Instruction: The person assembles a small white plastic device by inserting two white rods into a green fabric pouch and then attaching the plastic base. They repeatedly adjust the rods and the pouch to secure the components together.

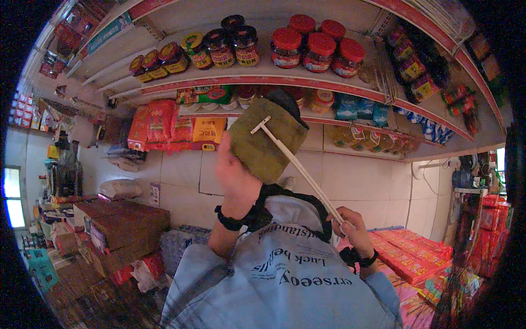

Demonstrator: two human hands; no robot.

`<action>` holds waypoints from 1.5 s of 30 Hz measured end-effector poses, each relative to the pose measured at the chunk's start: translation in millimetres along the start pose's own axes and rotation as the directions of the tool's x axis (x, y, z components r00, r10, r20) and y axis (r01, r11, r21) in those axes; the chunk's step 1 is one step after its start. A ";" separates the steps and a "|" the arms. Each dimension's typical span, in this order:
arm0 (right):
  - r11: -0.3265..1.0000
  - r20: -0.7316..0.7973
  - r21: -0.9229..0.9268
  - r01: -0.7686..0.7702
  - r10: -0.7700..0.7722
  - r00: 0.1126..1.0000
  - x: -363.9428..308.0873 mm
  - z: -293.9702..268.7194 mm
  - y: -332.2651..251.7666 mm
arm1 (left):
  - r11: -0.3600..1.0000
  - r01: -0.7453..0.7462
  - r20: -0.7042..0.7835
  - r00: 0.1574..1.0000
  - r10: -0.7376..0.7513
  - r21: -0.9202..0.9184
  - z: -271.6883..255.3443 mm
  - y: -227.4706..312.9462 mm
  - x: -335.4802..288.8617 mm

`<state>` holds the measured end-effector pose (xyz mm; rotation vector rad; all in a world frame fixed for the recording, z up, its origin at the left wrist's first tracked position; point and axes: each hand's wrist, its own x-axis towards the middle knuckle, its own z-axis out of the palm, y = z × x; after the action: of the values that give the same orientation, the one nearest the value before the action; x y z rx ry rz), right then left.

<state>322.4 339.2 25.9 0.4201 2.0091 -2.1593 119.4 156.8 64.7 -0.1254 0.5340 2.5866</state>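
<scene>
My left hand [234,170] is closed on the edge of a square olive-green cloth [266,140], which looks folded and hides some of the fingers. The cloth is raised in front of the lower shelf. In my right hand [353,230] is a long white double-rod shelf hook [298,164], gripped near its lower end. Its short crossbar end lies over the face of the cloth; whether they touch I cannot tell. Dark bands circle both my wrists.
Above, a shelf [219,82] holds dark-lidded jars [222,49] and red-lidded jars [319,52]. Red packets [159,123] hang below at left. A brown carton [123,222] stands low on the left, red boxes [411,252] lie on the right.
</scene>
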 end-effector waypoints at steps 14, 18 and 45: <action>0.997 -0.170 -0.065 -0.034 0.023 0.985 -2.3 5.2 0.6 | 0.977 -0.103 -0.061 0.991 0.116 0.188 7.6 -10.9 4.2; 0.966 -0.117 -0.134 -0.220 0.205 0.972 -7.5 -4.5 12.8 | 0.978 -0.068 -0.119 0.989 0.093 0.199 9.8 -4.8 4.0; 0.994 0.002 -0.099 0.047 -0.047 0.999 0.9 4.7 -15.6 | 0.985 -0.058 0.028 0.998 0.054 0.161 31.7 29.2 4.2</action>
<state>316.3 335.9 40.7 0.3629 2.1360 -2.0754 101.8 147.7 103.2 -0.0251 0.7455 2.5826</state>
